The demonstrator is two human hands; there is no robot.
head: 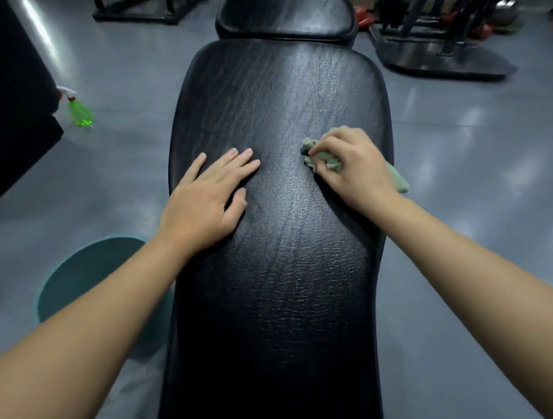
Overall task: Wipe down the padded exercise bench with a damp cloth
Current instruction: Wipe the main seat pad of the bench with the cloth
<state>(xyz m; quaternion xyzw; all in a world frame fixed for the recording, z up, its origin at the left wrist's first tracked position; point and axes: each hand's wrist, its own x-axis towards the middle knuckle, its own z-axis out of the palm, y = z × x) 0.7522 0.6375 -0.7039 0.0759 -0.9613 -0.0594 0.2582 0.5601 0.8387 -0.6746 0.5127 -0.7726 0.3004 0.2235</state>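
Leftmost, a spray bottle of green liquid stands on the grey floor. Nearer, a teal bucket sits beside the bench; its contents cannot be made out. The left hand lies flat, fingers spread, on the padding. The right hand grips the cloth at the bench's right edge. Black frames stand far right.

On the glossy grey floor to your left you have a green spray bottle just beside a big black block, a teal bucket nearer you, and dark equipment frames far ahead.
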